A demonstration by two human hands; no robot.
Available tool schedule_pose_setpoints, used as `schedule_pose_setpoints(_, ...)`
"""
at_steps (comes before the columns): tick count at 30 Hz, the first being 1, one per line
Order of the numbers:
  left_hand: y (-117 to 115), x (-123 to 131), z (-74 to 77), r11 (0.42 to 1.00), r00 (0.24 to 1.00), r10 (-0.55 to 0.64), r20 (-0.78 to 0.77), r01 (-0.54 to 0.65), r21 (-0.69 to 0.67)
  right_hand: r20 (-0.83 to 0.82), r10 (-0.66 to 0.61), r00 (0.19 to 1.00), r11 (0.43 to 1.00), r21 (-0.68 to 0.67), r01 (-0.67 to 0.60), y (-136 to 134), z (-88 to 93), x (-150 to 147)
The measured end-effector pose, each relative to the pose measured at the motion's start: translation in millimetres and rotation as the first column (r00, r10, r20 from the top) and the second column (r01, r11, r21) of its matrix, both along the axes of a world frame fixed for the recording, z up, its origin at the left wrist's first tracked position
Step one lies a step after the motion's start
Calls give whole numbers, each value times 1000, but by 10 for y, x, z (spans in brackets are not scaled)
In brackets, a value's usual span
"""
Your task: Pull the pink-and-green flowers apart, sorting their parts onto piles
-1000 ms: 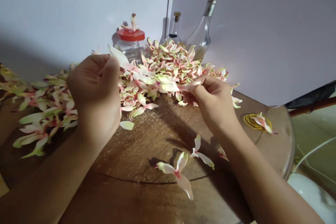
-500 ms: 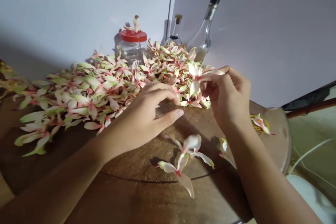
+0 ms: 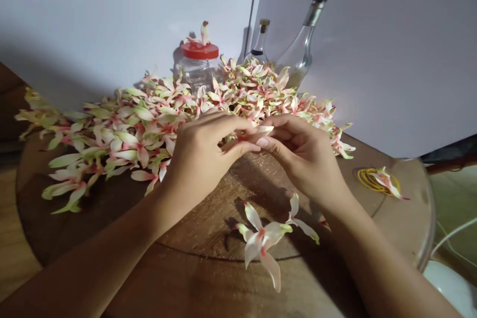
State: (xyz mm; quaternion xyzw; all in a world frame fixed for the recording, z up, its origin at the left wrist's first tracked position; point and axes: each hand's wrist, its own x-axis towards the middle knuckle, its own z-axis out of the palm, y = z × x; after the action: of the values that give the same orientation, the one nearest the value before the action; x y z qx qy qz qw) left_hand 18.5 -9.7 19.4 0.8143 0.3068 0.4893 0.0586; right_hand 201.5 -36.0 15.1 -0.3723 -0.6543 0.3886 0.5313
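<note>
My left hand (image 3: 210,151) and my right hand (image 3: 303,151) meet over the middle of the table. Between their fingertips is a pale flower (image 3: 264,130), mostly hidden, with one whitish petal showing. My left thumb and fingers pinch it from the left, while my right thumb presses close to the petal's tip; both hands are closed. Behind them spreads a large heap of flowers (image 3: 137,114), white and pink with green tips. Nearer to me, below my hands, a few loose flowers (image 3: 263,238) lie together on the wooden table (image 3: 194,278).
A clear jar with a red lid (image 3: 199,50) stands behind the heap, a flower on its top. Beside it are a small corked bottle (image 3: 260,42) and a tall, leaning glass bottle (image 3: 303,44). Yellow rubber bands (image 3: 372,181) with a flower lie at right.
My right hand has come down and left with the flower to meet my left hand, whose fingers have closed. A loose flower in front has settled among the others.
</note>
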Motion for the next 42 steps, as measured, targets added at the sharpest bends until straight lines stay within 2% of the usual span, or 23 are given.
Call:
schedule_pose_setpoints(7, 39, -53, 32, 955, 986, -114, 119, 142, -260, 22, -1, 1000, 999, 50, 0, 12, 6, 15)
schedule_pose_setpoints(18, 53, -97, 76, 934, 982, -160, 103, 185, -305, -5, 14, 1000, 999, 40, -13, 6, 11, -1)
schedule_pose_setpoints(27, 38, -118, 112, 961, 992, -121, -26, 110, -255, 5, 8, 1000, 999, 37, -9, 8, 8, 17)
schedule_pose_setpoints(32, 15, -128, 150, 986, 981, -106, -160, 83, -146, 20, -1, 1000, 1000, 21, 0, 3, 6, 15)
schedule_pose_setpoints(37, -20, -71, 129, 991, 983, -46, -179, 23, -129, 72, -23, 997, 1000, 4, 23, -7, -9, -1)
schedule_pose_setpoints(40, -13, -84, 127, 987, 991, 10, -135, -32, -160, 218, -123, 968, 992, 31, 119, -6, -25, 19)
schedule_pose_setpoints(42, 49, -141, 118, 971, 990, 114, -78, -128, -204, 330, -239, 913, 971, 93, 221, -1, -30, 37)
